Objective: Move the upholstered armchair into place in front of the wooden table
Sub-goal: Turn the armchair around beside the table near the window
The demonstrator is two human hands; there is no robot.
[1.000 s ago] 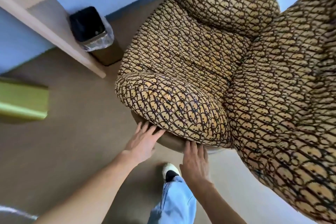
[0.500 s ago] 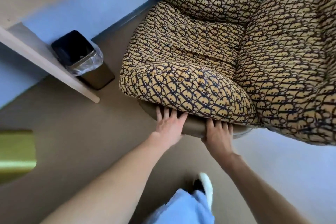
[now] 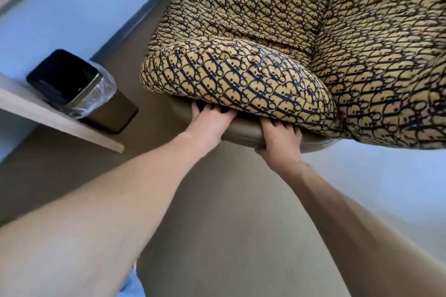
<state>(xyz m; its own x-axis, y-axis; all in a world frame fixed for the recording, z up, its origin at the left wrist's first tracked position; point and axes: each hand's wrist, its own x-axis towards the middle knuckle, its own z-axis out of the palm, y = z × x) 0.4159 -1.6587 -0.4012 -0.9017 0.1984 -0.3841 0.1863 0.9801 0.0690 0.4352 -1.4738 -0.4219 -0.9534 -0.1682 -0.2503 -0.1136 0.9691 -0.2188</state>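
Note:
The upholstered armchair [image 3: 241, 21], covered in tan fabric with a dark pattern, fills the upper right of the view. Its near armrest [image 3: 231, 77] bulges over a smooth brown base rim [image 3: 243, 132]. My left hand [image 3: 210, 120] grips that rim under the armrest, fingers tucked beneath the cushion. My right hand [image 3: 281, 137] grips the same rim a little to the right, thumb under, fingers on top. The pale wooden table [image 3: 60, 119] shows as an edge at the left, apart from the chair.
A black-lined trash bin [image 3: 79, 89] with a clear bag stands under the table edge, close to the chair's front left. A light blue wall [image 3: 72, 12] with a grey baseboard runs behind. Brown floor [image 3: 229, 212] lies below my arms.
Both hands went from resting near the base rim to gripping it under the armrest. The chair has shifted closer to the bin and table, and my view has moved in lower.

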